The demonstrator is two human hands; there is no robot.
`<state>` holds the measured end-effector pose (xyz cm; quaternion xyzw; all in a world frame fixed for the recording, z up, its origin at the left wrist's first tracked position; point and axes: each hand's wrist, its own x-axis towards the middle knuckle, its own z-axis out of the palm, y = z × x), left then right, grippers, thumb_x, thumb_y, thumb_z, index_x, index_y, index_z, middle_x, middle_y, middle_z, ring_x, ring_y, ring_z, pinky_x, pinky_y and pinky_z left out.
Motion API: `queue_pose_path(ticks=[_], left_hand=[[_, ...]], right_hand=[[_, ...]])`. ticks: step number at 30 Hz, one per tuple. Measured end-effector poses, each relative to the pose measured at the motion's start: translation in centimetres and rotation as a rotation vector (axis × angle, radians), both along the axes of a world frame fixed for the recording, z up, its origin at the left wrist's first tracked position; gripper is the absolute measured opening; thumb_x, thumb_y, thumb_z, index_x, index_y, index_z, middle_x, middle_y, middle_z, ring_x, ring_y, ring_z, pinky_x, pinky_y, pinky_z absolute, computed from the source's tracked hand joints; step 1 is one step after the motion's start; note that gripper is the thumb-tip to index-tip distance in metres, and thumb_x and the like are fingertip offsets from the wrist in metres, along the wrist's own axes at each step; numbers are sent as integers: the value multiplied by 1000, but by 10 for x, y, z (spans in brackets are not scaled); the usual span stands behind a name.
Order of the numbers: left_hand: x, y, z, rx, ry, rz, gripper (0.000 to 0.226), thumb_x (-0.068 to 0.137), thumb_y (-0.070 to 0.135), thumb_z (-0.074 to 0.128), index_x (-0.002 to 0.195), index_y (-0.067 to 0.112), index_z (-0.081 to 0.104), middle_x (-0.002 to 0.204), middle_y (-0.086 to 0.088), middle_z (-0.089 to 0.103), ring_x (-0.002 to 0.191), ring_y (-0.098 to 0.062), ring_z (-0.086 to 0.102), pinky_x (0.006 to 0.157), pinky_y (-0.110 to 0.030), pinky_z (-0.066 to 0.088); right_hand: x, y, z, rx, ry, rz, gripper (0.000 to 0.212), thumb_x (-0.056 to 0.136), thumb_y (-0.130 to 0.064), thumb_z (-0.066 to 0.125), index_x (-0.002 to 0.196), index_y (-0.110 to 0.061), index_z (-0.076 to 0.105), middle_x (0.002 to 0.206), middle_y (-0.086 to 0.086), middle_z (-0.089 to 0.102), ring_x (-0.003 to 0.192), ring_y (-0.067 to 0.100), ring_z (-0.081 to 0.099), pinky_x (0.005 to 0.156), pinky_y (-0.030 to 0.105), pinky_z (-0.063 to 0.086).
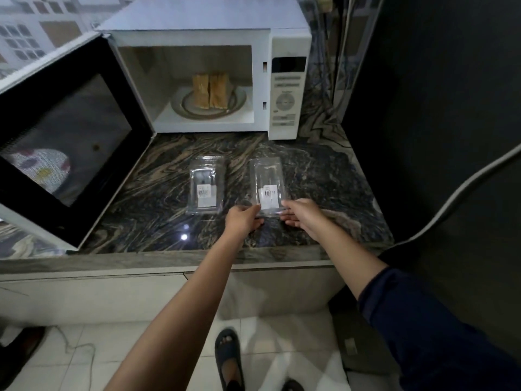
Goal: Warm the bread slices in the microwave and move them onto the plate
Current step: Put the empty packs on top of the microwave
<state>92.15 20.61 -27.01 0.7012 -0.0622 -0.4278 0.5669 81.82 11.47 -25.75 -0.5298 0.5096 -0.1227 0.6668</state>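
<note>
Bread slices (210, 91), brown and square, still await removal inside the open white microwave (197, 38), while before it the left hand (244, 218) and right hand (300, 214) pinch a clear plastic packet (267, 184).

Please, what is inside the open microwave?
Inside the microwave, bread slices stand upright on a round plate. The slices hide the plate's far side behind them; how many slices is unclear.
</note>
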Motion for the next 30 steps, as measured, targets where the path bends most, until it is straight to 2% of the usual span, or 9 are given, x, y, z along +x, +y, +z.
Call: queue_pose_path(ticks=[3,8,12,15,17,23,26,28,30], left_hand=[[-2,0,-3,-41,64,54,14,92,6,54,78,2,54,70,-13,59,38,-7,60,48,-14,53],[-4,6,-7,-40,55,66,18,90,1,54,73,3,56,72,-14,62,46,-11,64,50,-14,53],[-5,3,-8,18,2,77,19,87,-3,57,70,3,57,75,-16,64,61,-20,65,58,-18,56],[-6,2,-7,35,-26,72,20,87,-3,58,68,4,56,70,-14,62,49,-14,65,55,-18,55],[-7,2,-5,34,-29,81,20,88,-3,57,68,4,56,69,-14,62,46,-13,64,53,-17,55],[-11,2,-2,48,-38,87,19,89,-2,56,70,2,55,77,-18,63,60,-21,64,73,-30,58],[-11,4,-2,61,-55,74,17,89,0,57,72,2,55,75,-17,63,61,-21,65,78,-35,58],[-11,4,-2,72,-76,61,17,89,1,58,72,3,56,72,-15,64,62,-21,65,81,-37,57],[-11,4,-2,79,-97,41,18,89,1,57,72,4,55,70,-13,64,61,-20,66,82,-37,57]], right_hand=[[-4,-3,-5,20,-31,-22,9,93,-8,51,84,-6,53,68,6,60,40,3,57,43,13,44],[-12,-7,-8,12,-43,-4,15,91,-3,55,77,-6,53,71,11,60,60,12,57,58,18,48],[-14,-7,-10,-25,-23,2,15,91,-3,56,76,-6,53,71,11,62,60,12,58,54,15,49],[-15,-9,-10,-43,9,11,10,89,-2,58,79,-3,58,71,11,63,61,13,59,52,14,50],[-15,-10,-10,-47,25,10,7,89,-2,59,90,5,60,71,11,64,61,13,59,51,13,51],[-13,-11,-8,-63,77,14,13,87,-2,61,97,7,60,73,12,64,62,13,61,54,15,52],[-11,-12,-6,-67,107,18,5,88,-1,60,88,4,59,71,13,64,62,14,62,57,18,52],[-10,-12,-5,-66,133,25,10,88,0,59,78,1,58,71,13,65,62,14,62,61,20,52],[-9,-13,-3,-53,157,21,7,88,2,59,81,1,59,71,13,65,62,14,62,61,20,52]])
